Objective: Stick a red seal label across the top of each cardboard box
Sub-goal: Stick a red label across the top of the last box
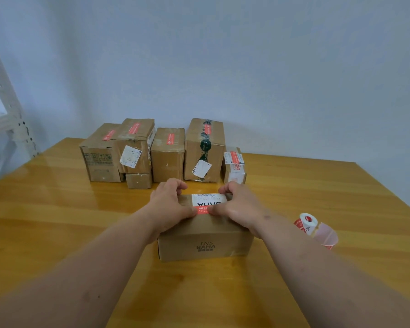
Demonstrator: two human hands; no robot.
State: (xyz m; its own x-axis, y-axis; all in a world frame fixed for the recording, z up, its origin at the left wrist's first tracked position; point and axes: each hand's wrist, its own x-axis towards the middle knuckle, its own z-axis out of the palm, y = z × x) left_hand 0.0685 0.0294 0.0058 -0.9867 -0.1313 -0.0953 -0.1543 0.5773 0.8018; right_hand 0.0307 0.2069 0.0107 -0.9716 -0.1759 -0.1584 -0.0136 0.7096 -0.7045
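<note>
Your box (205,235) sits at the table's (57,221) centre, the red label (202,209) lying across its top. Your left hand (169,204) and right hand (237,205) rest on the box, thumbs pressing the label's ends, fingers curled over the far edge. Labelled boxes (168,155) stand in a row at 12 o'clock. The label roll (307,223) lies at 3 o'clock.

Two bare forearms, sleeveless, and bare hands (173,204) without rings.
</note>
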